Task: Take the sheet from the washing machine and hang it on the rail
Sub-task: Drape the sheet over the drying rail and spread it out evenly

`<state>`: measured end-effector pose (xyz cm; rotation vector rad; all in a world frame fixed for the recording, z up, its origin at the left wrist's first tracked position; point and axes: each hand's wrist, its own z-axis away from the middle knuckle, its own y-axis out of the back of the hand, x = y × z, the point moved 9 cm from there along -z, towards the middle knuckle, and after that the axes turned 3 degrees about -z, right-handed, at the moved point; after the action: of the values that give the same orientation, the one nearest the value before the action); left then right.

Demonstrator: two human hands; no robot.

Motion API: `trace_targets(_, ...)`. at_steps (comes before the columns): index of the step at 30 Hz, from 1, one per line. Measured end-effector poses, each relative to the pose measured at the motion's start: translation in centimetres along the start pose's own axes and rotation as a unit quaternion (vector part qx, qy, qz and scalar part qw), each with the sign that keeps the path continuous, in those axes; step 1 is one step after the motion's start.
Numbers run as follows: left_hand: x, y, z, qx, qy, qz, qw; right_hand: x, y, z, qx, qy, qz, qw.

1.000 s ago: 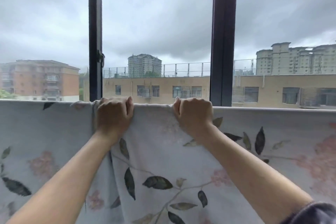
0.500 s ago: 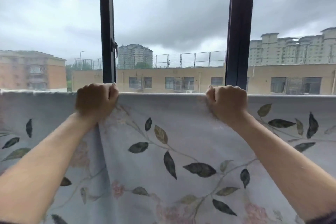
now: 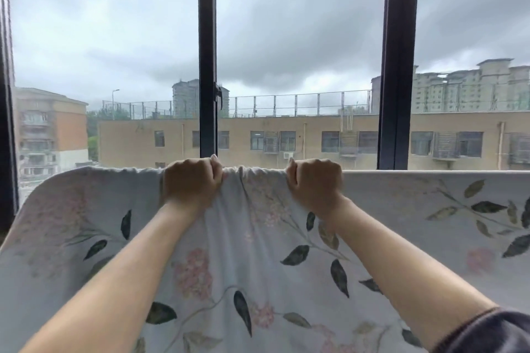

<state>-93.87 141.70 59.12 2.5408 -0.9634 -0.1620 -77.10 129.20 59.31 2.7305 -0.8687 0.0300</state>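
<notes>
Left grip (image 3: pixel 192 180) and right grip (image 3: pixel 315 184) both fisted on sheet (image 3: pixel 258 266) top edge, closer together than before; soft floral fabric now bunched, wrinkled between them.

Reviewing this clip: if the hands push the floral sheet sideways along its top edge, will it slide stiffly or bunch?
Probably floppy: the sheet is puckered between the left hand and right hand, with folds falling below. So it likely bunches rather than slides whole. Its left corner droops, suggesting some weight.
</notes>
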Motion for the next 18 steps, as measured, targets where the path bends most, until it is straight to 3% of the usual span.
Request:
trace_targets(5, -0.7, -0.2, 0.0, 0.008, -0.014, 0.007, 1.000, -6.6, -0.3, -1.0, -0.013, -0.008, -0.037, 0.999)
trace_targets(8, -1.5, -0.3, 0.1, 0.023, -0.063, 0.024, 0.997, -6.3, -0.1, -0.7, -0.024, -0.008, -0.048, 0.999)
trace_targets(11, -4.6, -0.2, -0.1, 0.014, -0.055, 0.025, 0.998, -5.2, -0.8, -0.4, -0.077, -0.016, -0.019, 0.997)
trace_targets(18, -12.4, 0.3, -0.1, 0.018, -0.076, 0.024, 0.997, -4.4, -0.3, -0.3, -0.117, -0.005, 0.003, 0.993)
